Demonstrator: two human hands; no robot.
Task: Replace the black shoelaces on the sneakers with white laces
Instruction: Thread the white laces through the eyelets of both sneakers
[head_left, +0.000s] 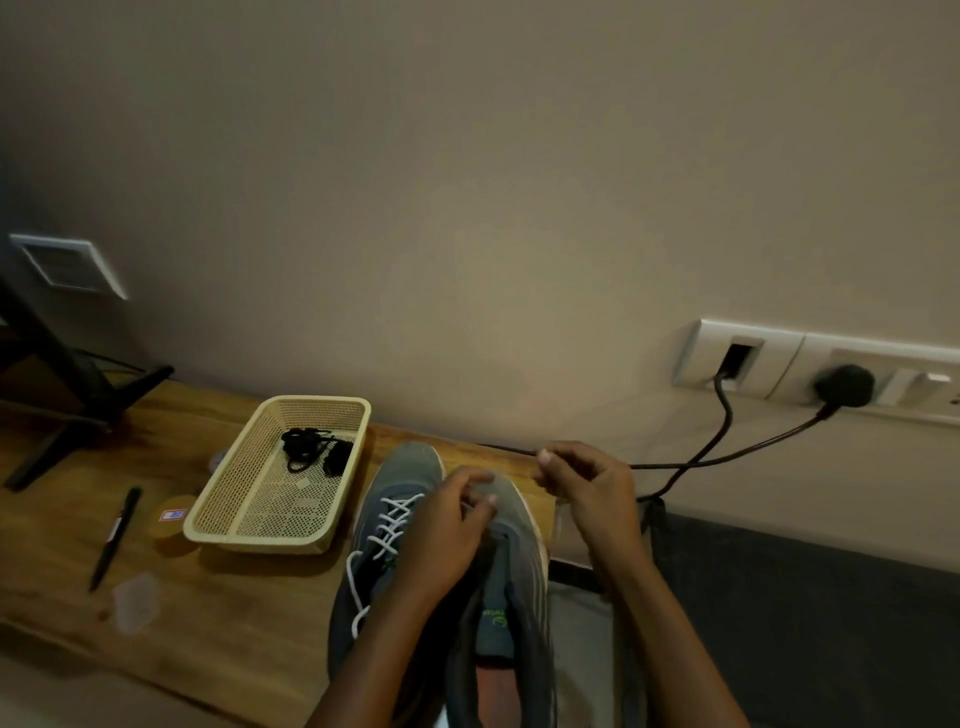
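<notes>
Two grey sneakers stand side by side at the wooden table's right end. The left sneaker (395, 467) carries a white lace (387, 530) through its eyelets, with a loose end trailing down its side. My left hand (447, 525) rests on the front of the right sneaker (511, 587), fingers curled at its eyelets. My right hand (587, 488) is raised beside the toe and pinches something thin between thumb and fingers; it is too blurred to make out. Removed black laces (311, 449) lie bundled in a cream basket (249, 530).
A black pen (115, 535), a small round wooden box (171, 519) and a clear plastic piece (136, 603) lie left of the basket. A black stand (78, 395) occupies the far left. Wall sockets with two black cables (727, 452) hang at the right, past the table's edge.
</notes>
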